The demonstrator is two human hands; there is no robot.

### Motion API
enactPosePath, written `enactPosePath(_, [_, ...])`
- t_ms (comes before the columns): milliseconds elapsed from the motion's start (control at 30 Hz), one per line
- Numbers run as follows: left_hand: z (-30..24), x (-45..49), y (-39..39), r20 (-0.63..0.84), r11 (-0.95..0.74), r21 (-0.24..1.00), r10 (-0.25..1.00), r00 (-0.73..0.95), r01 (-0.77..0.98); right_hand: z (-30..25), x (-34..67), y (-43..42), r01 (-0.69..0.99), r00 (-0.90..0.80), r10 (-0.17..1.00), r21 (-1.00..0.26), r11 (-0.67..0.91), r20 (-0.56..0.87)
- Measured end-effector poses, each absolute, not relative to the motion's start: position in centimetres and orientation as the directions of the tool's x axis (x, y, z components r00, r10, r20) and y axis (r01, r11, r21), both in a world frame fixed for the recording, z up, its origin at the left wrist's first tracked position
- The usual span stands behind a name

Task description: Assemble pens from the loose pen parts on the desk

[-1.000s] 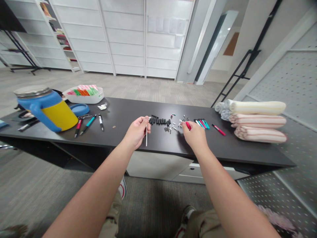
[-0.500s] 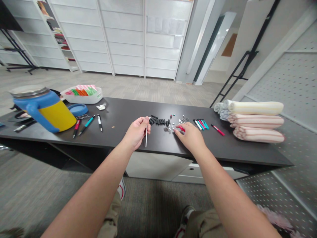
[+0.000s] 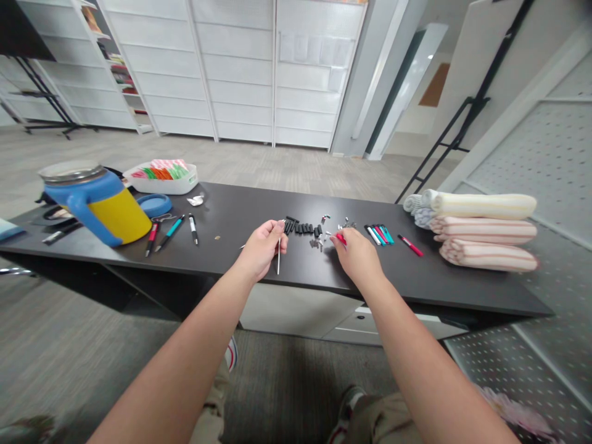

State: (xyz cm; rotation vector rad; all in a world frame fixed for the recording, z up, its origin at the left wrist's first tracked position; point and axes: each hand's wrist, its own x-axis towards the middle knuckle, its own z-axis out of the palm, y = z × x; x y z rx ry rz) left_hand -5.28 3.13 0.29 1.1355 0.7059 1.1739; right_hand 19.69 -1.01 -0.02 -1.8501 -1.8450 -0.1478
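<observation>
Over the table (image 3: 245, 205), your left hand (image 3: 263, 248) pinches a rod (image 3: 279, 260) left of the black tubes (image 3: 304, 229), your right hand (image 3: 359, 254) a red tube (image 3: 341, 238) right of them.

You're in what looks like an office/workrm: grey carpet-type floor (image 3: 259, 161), a long dk desk (image 3: 240, 213) in front of you w/ a lockable drawer (image 3: 349, 324) below, tall wht cabinets (image 3: 240, 80) along the far wall, a blk screen (image 3: 21, 31) on a stand (image 3: 36, 94) at far L, perforated panels (image 3: 555, 154) to your R. Pens (image 3: 380, 235) on the desk fit too.
</observation>
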Motion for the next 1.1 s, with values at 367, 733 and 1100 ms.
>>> enactPosePath(367, [0.5, -5.3, 2.8, 0.13, -0.043, 0.952, 0.953, 0.272, -0.304, 0.5, 21.1, -0.8, 0.893, 0.109, 0.93, -0.446, 0.064, 0.351])
enactPosePath(733, [0.5, -5.3, 2.9, 0.125, -0.034, 0.956, 0.946, 0.299, -0.29, 4.0, 25.0, -2.9, 0.998, 0.019, 0.997, 0.06, -0.023, 0.076])
enactPosePath(1100, [0.7, -5.3, 2.6, 0.134, -0.043, 0.956, 0.943, 0.303, -0.29, 3.2, 25.9, -2.0, 0.96, 0.025, 1.0, -0.279, -0.028, -0.015])
